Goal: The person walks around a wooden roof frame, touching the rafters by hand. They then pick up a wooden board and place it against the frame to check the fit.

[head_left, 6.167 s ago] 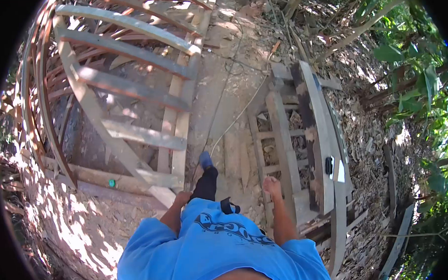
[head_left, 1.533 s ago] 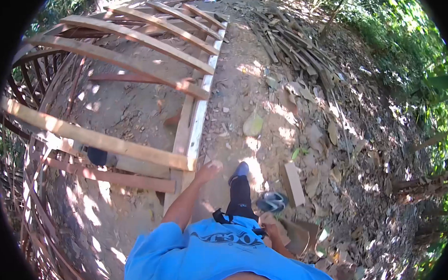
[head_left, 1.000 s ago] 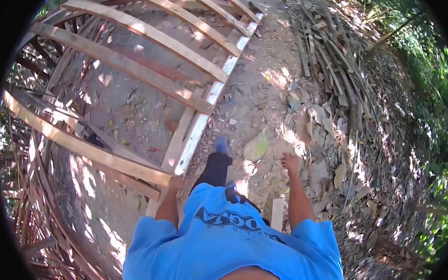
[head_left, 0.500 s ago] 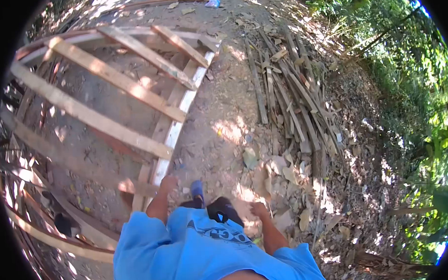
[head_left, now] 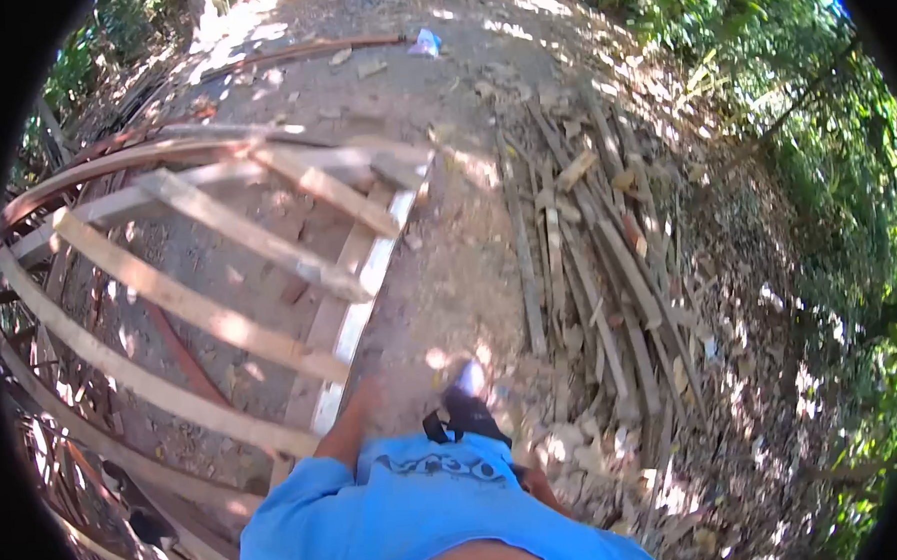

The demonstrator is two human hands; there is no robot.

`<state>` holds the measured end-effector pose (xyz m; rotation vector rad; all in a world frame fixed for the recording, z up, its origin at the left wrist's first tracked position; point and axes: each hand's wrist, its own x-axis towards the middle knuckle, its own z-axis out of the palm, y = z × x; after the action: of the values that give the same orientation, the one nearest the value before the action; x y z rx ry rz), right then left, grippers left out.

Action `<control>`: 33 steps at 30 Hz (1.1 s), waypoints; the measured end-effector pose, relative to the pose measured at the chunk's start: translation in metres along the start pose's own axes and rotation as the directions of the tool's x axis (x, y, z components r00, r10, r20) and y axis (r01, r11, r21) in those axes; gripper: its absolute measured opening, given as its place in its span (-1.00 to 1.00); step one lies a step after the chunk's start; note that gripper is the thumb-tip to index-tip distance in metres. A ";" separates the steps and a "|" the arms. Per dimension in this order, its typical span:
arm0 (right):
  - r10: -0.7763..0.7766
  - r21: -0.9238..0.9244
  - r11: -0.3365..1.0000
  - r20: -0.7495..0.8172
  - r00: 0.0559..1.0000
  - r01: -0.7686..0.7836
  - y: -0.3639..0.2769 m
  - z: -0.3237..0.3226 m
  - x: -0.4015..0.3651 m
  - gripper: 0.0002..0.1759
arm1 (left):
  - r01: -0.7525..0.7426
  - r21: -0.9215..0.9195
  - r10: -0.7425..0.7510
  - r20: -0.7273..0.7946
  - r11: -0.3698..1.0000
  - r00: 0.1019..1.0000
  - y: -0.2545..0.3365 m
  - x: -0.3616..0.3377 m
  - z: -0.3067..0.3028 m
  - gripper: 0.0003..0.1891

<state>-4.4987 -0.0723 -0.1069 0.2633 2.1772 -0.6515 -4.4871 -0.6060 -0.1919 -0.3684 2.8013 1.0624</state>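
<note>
My left hand hangs beside the near end of a wooden frame, smeared by motion. Whether it touches the frame's edge, and how its fingers are set, I cannot make out. The frame has several parallel slats nailed across a long side board with a pale, sunlit edge. On my right side only part of the forearm shows below the blue shirt. The right hand's fingers are hidden. One foot in a blue shoe is stepping forward on the dirt.
A pile of loose wooden sticks and boards lies on the right. Dry leaves and chips cover the ground near it. Farther ahead are a blue-and-white plastic bag and a long thin pole. Green bushes line the right edge.
The view has moved forward along the frame; frame and stick pile sit lower in the picture. The right hand, visible before, has dropped behind the shirt. The left hand has become blurred.
</note>
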 end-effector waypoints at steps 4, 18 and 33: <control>-0.514 -0.776 0.540 0.002 0.858 0.326 -0.065 -0.119 0.185 -0.70 | -0.228 0.366 0.042 0.452 0.902 0.891 0.030 0.035 -0.061 -0.57; -0.351 0.472 0.812 -0.077 0.933 0.344 -0.620 -0.408 0.475 -0.75 | 0.546 -0.109 -0.504 0.269 0.831 0.821 0.032 0.475 -0.055 -0.79; 0.027 0.474 0.875 0.146 0.989 -0.094 -0.783 -0.556 0.692 -0.73 | 0.443 -0.493 -0.571 -0.141 0.749 0.809 0.116 0.926 -0.349 -0.43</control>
<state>-5.6169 -0.4578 -0.0665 0.5297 1.8404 -1.1395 -5.4198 -0.9232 -0.0429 -1.3572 2.3741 1.5719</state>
